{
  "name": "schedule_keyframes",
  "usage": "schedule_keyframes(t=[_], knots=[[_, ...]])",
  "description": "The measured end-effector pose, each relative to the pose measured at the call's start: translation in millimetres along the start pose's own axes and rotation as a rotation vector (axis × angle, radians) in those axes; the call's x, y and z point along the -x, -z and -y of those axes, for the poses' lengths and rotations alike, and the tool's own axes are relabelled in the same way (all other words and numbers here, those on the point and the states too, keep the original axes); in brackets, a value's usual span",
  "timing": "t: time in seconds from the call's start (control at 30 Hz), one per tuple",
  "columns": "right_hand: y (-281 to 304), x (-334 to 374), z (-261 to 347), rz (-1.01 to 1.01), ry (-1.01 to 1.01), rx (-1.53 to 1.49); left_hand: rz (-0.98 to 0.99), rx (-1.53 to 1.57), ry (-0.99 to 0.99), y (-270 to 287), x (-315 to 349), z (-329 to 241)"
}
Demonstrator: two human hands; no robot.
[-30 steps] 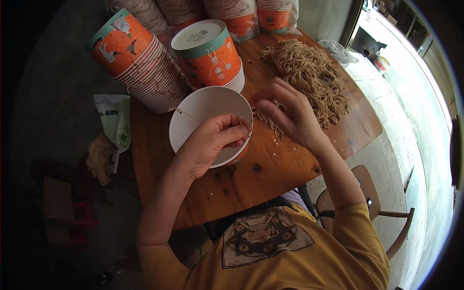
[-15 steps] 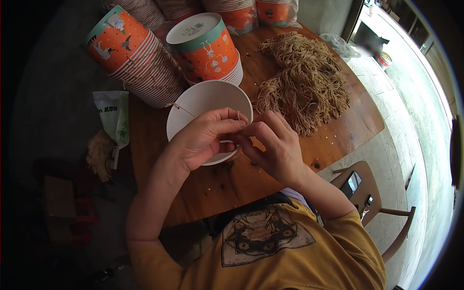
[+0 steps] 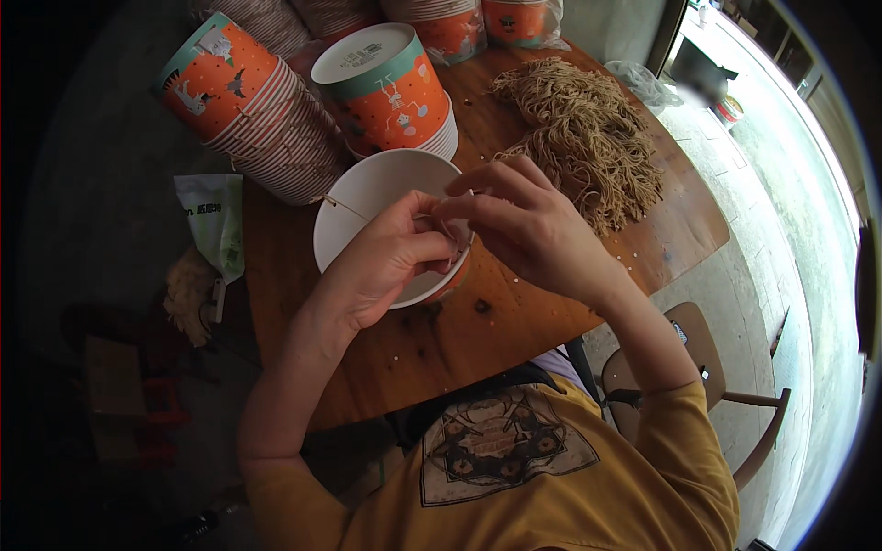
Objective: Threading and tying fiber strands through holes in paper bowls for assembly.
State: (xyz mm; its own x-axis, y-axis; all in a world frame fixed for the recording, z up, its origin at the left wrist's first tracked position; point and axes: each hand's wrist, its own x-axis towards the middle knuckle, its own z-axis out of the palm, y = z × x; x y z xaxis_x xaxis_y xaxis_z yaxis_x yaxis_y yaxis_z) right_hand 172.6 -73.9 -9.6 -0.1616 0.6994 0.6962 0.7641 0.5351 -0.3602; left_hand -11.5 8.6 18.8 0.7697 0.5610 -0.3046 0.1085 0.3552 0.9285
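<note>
A white-and-green bag (image 3: 219,241) shows just left of the desk (image 3: 514,321), and farther left of it, in the gloom, a brown box (image 3: 113,376) beside something red (image 3: 163,409). A wooden chair (image 3: 706,344) stands at the desk's near right; crumpled clear plastic (image 3: 638,81) sits by its far right edge.

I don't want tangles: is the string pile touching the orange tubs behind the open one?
Apart. The head view shows a strip of bare table between the string pile and the orange tubs.

A white-lined paper bucket (image 3: 377,184) sits mouth-up on the table (image 3: 367,386), thin cord (image 3: 349,209) crossing its left rim.
</note>
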Motion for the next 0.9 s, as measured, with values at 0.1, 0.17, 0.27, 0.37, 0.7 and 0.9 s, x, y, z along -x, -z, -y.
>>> schedule_keyframes(t=[0.1,0.17,0.27,0.37,0.7,0.9], knots=[[1,-9,-6,0.064,0.102,0.004,-0.073,-0.027,-0.046,-12,4,-3],[5,-13,-9,0.142,0.180,0.028,-0.074,-0.040,-0.053,-11,5,-1],[10,-17,-7,0.140,0.178,0.011,-0.077,-0.099,-0.063,-12,6,-1],[12,-15,-5,0.153,0.137,0.003,-0.096,-0.215,-0.094,-12,6,-1],[2,4,-7,0.289,-0.534,-0.969,-0.092,-0.307,0.029,-10,7,-8],[1,3,-1,0.219,-0.502,-0.939,-0.036,-0.305,0.056,-2,3,-10]])
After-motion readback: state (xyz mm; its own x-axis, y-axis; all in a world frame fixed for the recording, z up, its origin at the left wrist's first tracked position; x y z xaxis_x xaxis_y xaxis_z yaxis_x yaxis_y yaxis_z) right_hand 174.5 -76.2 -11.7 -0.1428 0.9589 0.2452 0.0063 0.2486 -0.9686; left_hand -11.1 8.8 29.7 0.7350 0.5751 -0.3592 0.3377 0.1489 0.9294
